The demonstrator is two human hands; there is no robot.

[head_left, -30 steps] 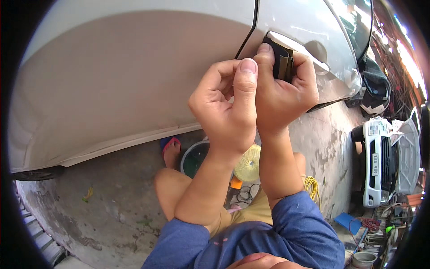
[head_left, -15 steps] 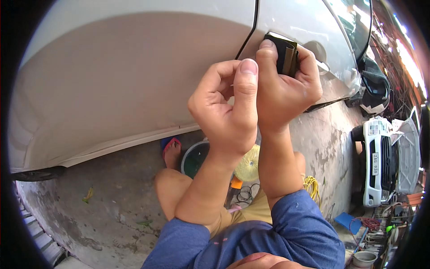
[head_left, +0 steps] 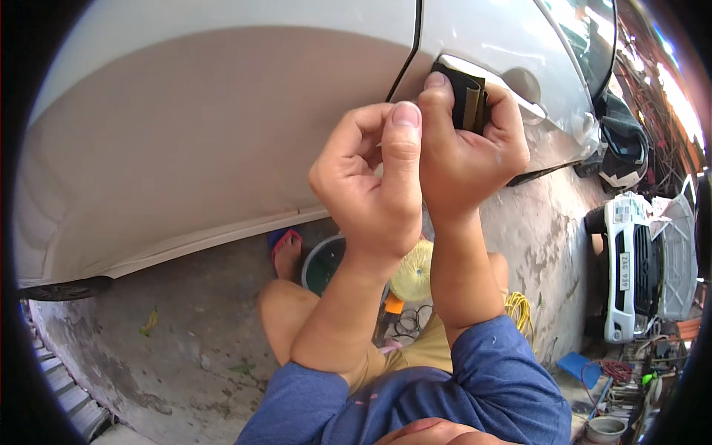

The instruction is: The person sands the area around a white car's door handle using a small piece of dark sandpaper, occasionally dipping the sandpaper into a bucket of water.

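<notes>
My right hand grips a folded piece of dark sandpaper, black on one side and brown on the other. Its thumb presses the sheet's left edge while the fingers curl round the right. Just beyond is the pale door handle on the light-coloured car door; whether the sheet touches it I cannot tell. Beside the right wrist, my left hand is closed, thumb up against the curled index finger. Anything pinched there is too small or hidden to make out.
Below my arms stand a dark bucket and a round yellow fluffy pad on a tool with an orange part. Yellow cord lies coiled by my right knee. A detached white car front stands at the right.
Both hands have shifted very slightly left in the picture, and more of the door handle shows past the sandpaper. Each hand keeps its closed pose.
</notes>
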